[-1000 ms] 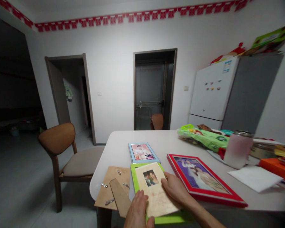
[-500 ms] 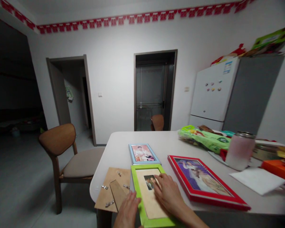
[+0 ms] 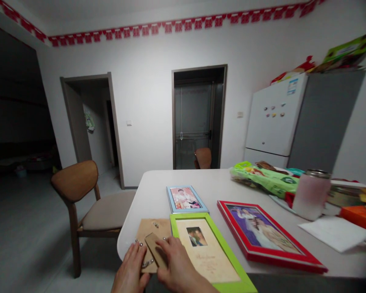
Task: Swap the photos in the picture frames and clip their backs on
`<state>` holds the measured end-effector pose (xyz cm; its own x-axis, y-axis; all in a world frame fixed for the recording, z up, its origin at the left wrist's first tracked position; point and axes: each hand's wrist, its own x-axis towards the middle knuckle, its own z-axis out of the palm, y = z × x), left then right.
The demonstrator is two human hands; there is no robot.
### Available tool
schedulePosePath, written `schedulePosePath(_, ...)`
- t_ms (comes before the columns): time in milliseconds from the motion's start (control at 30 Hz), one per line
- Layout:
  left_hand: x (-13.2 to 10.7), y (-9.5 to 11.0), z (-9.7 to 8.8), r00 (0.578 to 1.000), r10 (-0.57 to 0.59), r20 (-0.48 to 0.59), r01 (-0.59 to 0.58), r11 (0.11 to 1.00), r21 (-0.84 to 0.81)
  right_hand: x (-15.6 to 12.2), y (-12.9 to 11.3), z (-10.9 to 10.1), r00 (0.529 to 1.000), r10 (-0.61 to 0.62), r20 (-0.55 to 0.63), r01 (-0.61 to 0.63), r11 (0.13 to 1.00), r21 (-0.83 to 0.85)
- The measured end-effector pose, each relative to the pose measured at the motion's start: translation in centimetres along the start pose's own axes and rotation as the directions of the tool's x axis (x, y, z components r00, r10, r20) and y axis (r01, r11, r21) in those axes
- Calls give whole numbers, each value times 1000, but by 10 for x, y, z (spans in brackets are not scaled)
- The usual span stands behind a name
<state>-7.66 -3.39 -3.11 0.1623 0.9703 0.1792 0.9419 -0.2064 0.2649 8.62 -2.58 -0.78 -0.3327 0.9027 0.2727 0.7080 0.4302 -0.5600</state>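
Both hands are at a brown frame backing board (image 3: 148, 225) with metal clips and a raised stand flap (image 3: 156, 249), on the table's near left. My left hand (image 3: 130, 266) is closed on its left edge, fingertips beside a clip. Closed over the right side is my right hand (image 3: 178, 262), its fingers against the flap. Just right of the board lies a green picture frame (image 3: 232, 260), face up, showing a cream sheet with printed text and a small photo (image 3: 197, 237). The undersides of both hands and the board's near edge are partly hidden.
Behind the green frame lies a light-blue picture frame (image 3: 187, 211); a thick red picture frame (image 3: 288, 260) is to the right. Farther right are a pink jar (image 3: 311, 195), white paper (image 3: 335, 236) and a green bag (image 3: 268, 181). A wooden chair (image 3: 75, 183) stands left of the white table (image 3: 149, 183).
My right hand has left the sheet in the green frame and moved left onto the backing board. My left hand has shifted left to the board's edge. The green frame's text is now uncovered.
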Motion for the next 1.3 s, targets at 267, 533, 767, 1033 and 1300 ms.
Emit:
schedulePosePath(267,-2,64,13,906,417,-73,-423,897,-124,-57,47,-94,999,-32,29,28,991,130)
schedulePosePath(533,8,122,25,921,347,176,-297,919,-260,-85,99,-112,995,94,29,-94,995,23)
schedulePosePath(767,15,116,28,930,309,200,-264,938,-223,-66,115,-87,996,70,-60,-78,987,-141)
schedulePosePath(1033,13,106,39,891,431,140,-391,888,-242,-52,115,-84,996,49,-73,-67,960,-272)
schedulePosePath(1300,12,103,40,891,443,98,-407,876,-259,-31,126,-77,978,139,-154,-197,853,-483)
